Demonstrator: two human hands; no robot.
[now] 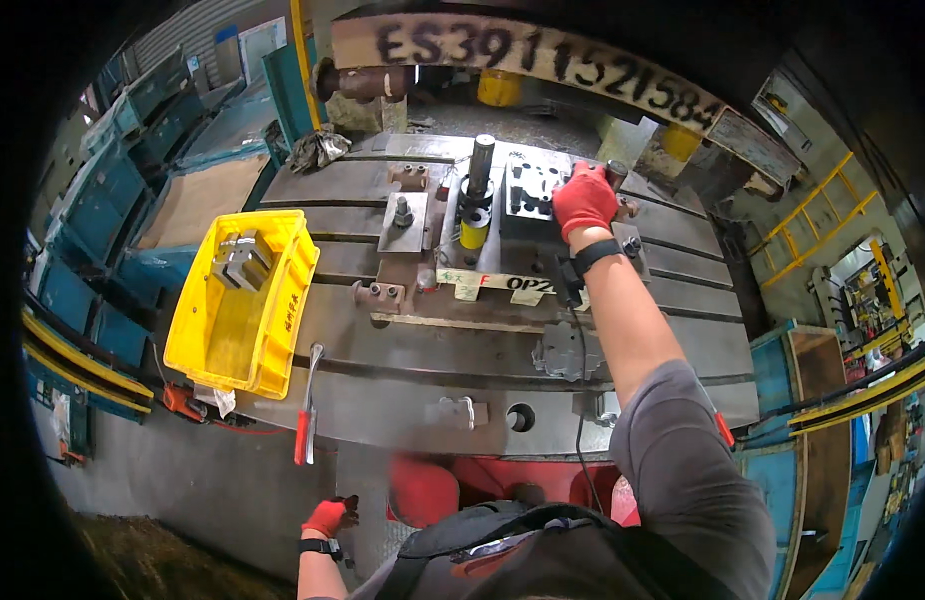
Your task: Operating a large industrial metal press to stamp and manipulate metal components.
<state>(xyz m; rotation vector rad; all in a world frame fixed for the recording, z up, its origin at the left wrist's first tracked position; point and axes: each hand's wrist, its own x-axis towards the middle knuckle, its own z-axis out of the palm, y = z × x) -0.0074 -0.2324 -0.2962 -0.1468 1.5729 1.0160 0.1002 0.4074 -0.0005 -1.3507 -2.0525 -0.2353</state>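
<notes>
My right hand, in a red glove, reaches far out to the right side of a dark steel die with a holed plate on top. Its fingers curl down at the plate's edge, and whatever they hold is hidden. Just right of the glove stands a short dark post. A taller guide post and a yellow cylinder stand at the die's left. Low on the left, near my body, my left hand hangs gloved, fingers loosely apart, with nothing visible in it.
The slotted press bed carries a yellow bin with metal blocks, a red-handled wrench and a crumpled rag. A marked beam spans overhead. A dark cable hangs below my right wrist.
</notes>
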